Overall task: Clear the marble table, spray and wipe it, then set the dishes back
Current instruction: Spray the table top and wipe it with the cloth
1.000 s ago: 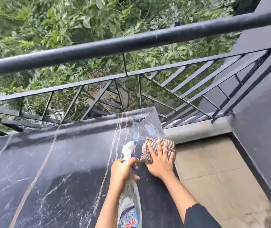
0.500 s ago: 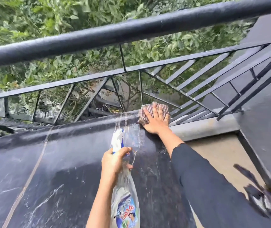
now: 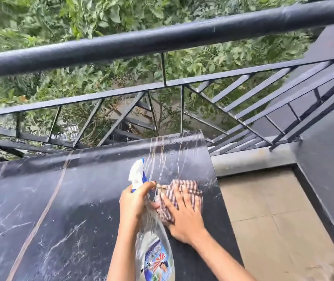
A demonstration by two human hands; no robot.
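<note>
Right hand (image 3: 182, 218), fingers spread, presses the striped cloth (image 3: 184, 189) flat on the table (image 3: 60, 199) near its right edge; left hand (image 3: 135, 201) grips the spray bottle (image 3: 156, 256). Even, overlapping strokes should avoid streaks.

Soft, even daylight from above lights the whole frame brightly. The glossy black table (image 3: 60, 199) carries 1 pale band of glare along its far edge. The railing (image 3: 162, 39) bows with wide-angle distortion. Leaves (image 3: 30, 27) in the upper left are smeared by blur; the lower right corner is hazy.
</note>
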